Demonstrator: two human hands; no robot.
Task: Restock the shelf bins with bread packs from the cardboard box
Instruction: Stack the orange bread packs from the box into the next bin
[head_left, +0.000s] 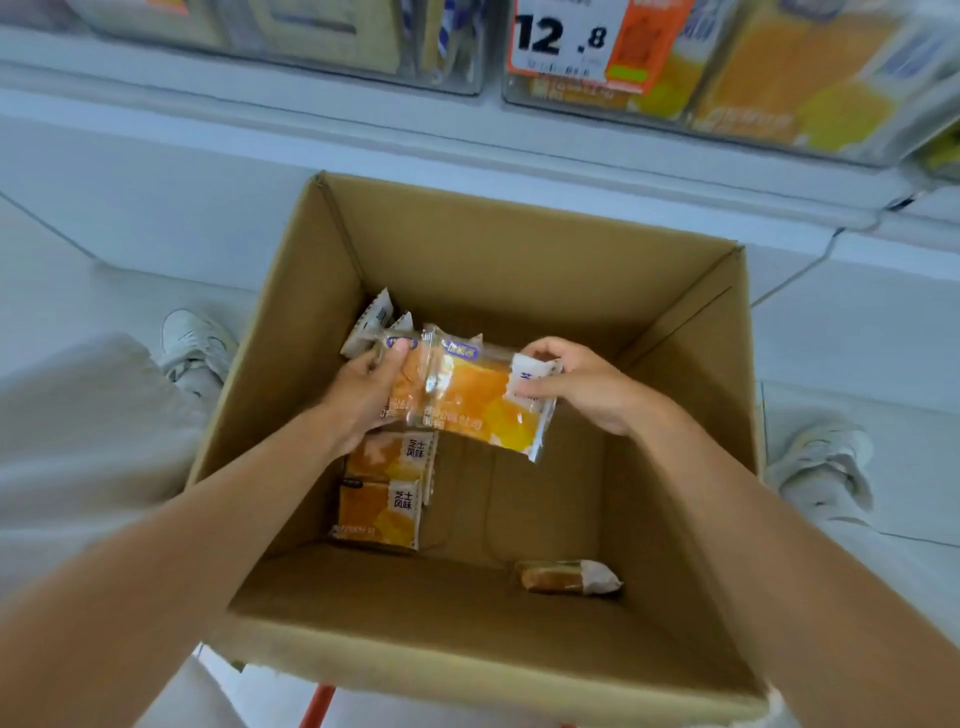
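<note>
Nearest, a lone pack lies on the cardboard box floor, below the right grip. The bread packs hang between both grips. The left grip clasps one end and the right pinches the white end, so the long axis runs grip to grip (slightly fanned). Best to square the bundle, then lift it level toward the shelf bins beyond.

head cam | steeply down into cardboard box | near | shelf bins at top

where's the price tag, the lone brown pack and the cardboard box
price tag (587, 41), head view, on the printed price
lone brown pack (563, 578), head view, on its middle
cardboard box (519, 270), head view, on its far inner wall
</note>
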